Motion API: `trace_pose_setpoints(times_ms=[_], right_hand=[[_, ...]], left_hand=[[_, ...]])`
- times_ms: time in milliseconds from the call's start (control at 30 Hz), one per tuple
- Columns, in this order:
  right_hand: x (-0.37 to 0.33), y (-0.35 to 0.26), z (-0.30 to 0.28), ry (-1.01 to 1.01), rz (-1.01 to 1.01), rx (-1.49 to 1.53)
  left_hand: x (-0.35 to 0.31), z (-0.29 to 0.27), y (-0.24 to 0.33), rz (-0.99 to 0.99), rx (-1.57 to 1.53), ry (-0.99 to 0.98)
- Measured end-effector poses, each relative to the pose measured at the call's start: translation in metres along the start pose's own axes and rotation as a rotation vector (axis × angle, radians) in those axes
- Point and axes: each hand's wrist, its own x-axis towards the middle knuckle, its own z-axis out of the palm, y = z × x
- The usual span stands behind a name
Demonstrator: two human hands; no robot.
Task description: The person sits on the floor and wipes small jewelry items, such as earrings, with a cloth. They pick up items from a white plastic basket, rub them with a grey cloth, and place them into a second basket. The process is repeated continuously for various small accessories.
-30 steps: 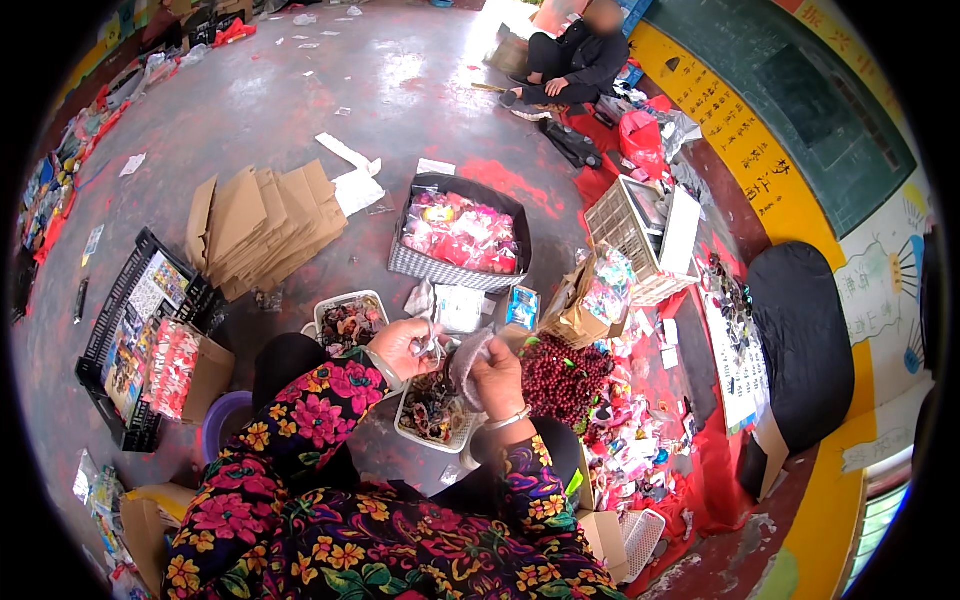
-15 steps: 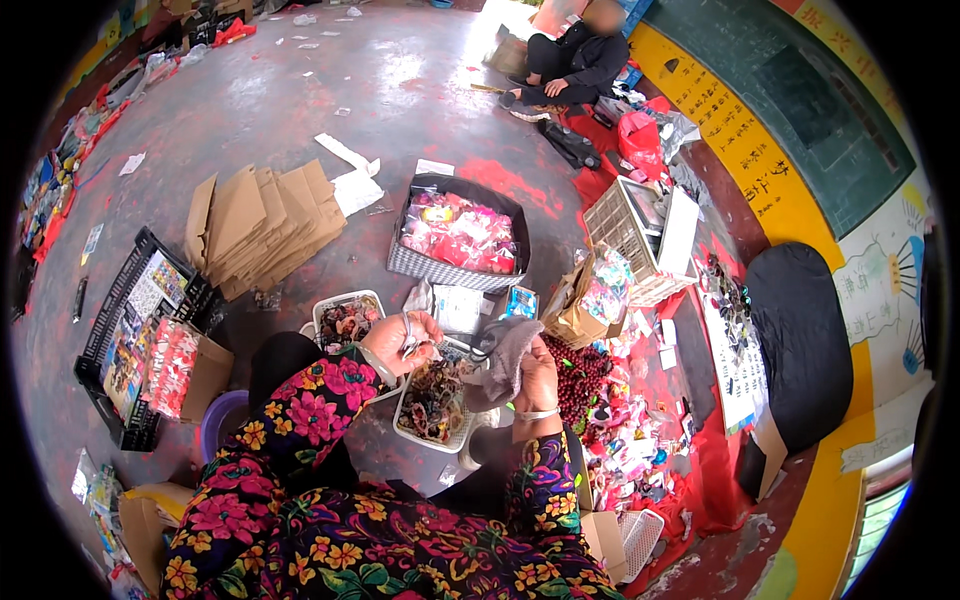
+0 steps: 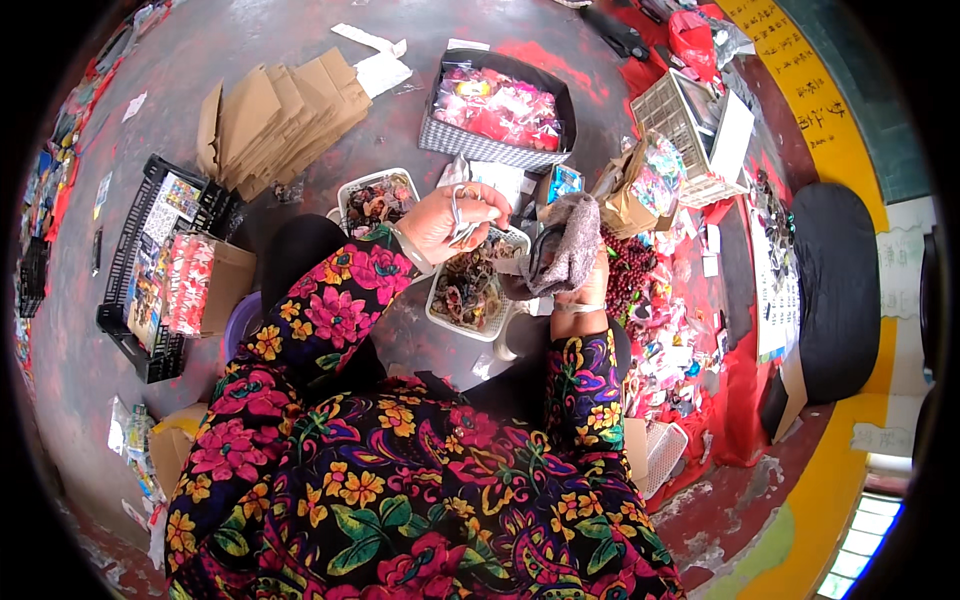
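Observation:
My left hand [image 3: 455, 222] is closed around a silvery looped metal tool [image 3: 458, 208] that looks like small scissors. A fuzzy greyish-mauve cloth piece [image 3: 578, 238] with a dark band in its fold is gripped in my right hand [image 3: 588, 282], whose fingers are partly hidden behind it. The two hands are apart. Below and between them, a white basket [image 3: 470, 325] holds a tangle of brown and dark hair ties [image 3: 468, 285]. Another white basket [image 3: 347, 190] of similar hair ties sits just beyond my left forearm.
Ahead stands a grey woven bin [image 3: 490, 140] of pink packets. Flattened cardboard boxes [image 3: 285, 115] and a black crate [image 3: 150, 350] lie left. An open carton [image 3: 625, 195], a cream crate [image 3: 690, 150], dark red beads [image 3: 630, 280] and loose small goods [image 3: 670, 350] are right.
The view has tipped down, so the seated person has left it. The cloth in my right hand now stands up more, with its dark band facing my left hand. Both hands keep their hold.

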Motion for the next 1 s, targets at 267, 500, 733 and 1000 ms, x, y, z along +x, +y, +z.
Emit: trace_pose_setpoints(times_ms=[267,500,733,1000], right_hand=[[-0.001,0.01,0.03,0.007,0.118,0.026],[-0.008,0.019,0.028,-0.03,0.058,-0.026],[-0.007,0.017,0.021,-0.1,0.054,0.013],[-0.008,0.018,0.044,-0.056,0.086,0.107]], left_hand=[[0.001,0.013,-0.006,0.139,0.196,0.13],[0.001,0.019,-0.003,0.135,0.447,0.16],[-0.002,0.028,-0.005,0.074,0.438,0.142],[-0.001,0.007,-0.009,-0.172,-0.122,0.121]])
